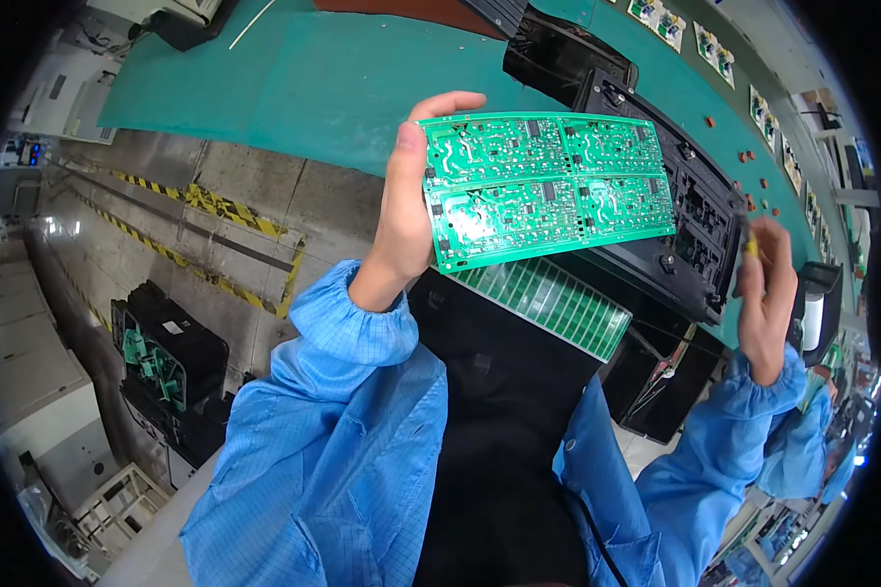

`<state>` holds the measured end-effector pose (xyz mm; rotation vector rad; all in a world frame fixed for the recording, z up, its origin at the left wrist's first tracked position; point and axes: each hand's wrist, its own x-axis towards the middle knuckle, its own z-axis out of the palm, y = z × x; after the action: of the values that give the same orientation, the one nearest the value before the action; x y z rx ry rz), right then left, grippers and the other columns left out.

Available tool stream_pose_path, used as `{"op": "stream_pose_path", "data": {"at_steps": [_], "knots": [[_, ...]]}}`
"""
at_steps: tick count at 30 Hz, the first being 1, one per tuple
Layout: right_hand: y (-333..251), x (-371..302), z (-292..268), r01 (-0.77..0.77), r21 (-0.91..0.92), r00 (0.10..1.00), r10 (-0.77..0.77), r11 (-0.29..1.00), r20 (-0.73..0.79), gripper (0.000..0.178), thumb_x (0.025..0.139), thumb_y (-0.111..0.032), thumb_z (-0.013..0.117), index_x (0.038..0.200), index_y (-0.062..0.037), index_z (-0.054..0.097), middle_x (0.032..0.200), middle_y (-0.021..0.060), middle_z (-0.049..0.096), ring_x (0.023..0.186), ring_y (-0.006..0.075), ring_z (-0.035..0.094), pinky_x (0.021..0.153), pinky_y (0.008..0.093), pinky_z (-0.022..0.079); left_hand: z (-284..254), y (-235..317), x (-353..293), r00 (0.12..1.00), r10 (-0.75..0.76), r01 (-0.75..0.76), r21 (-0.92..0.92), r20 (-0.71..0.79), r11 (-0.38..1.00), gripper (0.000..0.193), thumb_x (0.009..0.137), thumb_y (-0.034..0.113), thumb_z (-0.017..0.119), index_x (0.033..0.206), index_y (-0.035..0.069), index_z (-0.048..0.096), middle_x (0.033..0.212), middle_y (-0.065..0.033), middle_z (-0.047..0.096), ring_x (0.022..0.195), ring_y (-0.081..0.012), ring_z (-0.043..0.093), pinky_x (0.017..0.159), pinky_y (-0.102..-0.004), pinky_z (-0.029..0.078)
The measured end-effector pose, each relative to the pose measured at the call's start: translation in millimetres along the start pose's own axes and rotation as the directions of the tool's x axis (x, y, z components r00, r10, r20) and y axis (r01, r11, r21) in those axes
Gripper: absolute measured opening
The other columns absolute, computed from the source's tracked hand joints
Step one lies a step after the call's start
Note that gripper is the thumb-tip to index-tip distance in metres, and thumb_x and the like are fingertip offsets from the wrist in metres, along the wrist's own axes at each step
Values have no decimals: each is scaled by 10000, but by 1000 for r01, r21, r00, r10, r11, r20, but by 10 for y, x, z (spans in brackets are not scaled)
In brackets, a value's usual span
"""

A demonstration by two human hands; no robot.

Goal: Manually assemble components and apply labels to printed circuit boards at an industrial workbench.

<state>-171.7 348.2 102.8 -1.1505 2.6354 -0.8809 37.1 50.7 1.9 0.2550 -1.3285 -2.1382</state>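
Note:
My left hand (406, 201) grips a green circuit board panel (570, 186) by its left edge, the thumb on its face and a finger behind its top edge. The panel is held up and tilted, its four populated sections facing me. Behind its right part lies a black fixture (700, 210) with knobs and recesses, partly hidden by the panel. At the fixture's right end my right hand (771, 279) is closed, with a small dark and yellow thing at its fingertips, too small to name. Below the panel shows a white-edged stack or tray of green boards (558, 308).
A green-topped bench (313, 88) stretches across the far side. Small orange-brown parts (746, 157) and rows of small boards (712, 51) lie toward its right. A black bin (171, 352) with green pieces stands on the floor at left, near yellow-black striped tape (230, 207).

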Motion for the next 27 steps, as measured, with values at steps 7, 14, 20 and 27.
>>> {"op": "stream_pose_path", "data": {"at_steps": [7,14,20,27], "knots": [[-838,428,468,568,-405,812,-566,716,139,346,904,-284,752,1137,-60,629,960,109,611,765,345,654,627,418,520,-5,40,-45,999,-25,27,38,-33,999,655,1092,548,307,1426,5,458,1207,-150,645,1089,-211,659,944,-344,544],[-634,585,508,427,-523,892,-438,738,111,293,980,-252,662,1170,-40,595,998,139,621,826,381,650,676,448,517,13,29,-41,999,-45,46,44,-11,998,661,1094,532,297,1401,-26,476,1233,-172,643,1117,-227,662,959,-352,549],[-643,551,510,456,-544,878,-456,704,146,286,982,-265,661,1159,-50,596,968,134,610,807,367,652,666,439,518,37,41,-46,994,-95,94,-11,-55,995,666,1094,534,290,1384,-33,486,1254,-188,643,1124,-248,669,962,-378,559],[-726,322,530,465,-451,883,-436,762,175,316,942,-289,706,1116,-42,612,938,133,595,791,359,646,658,436,508,18,55,-57,997,-68,71,87,-41,994,669,1093,541,289,1379,-30,489,1261,-189,639,1130,-255,665,969,-386,557]]}}
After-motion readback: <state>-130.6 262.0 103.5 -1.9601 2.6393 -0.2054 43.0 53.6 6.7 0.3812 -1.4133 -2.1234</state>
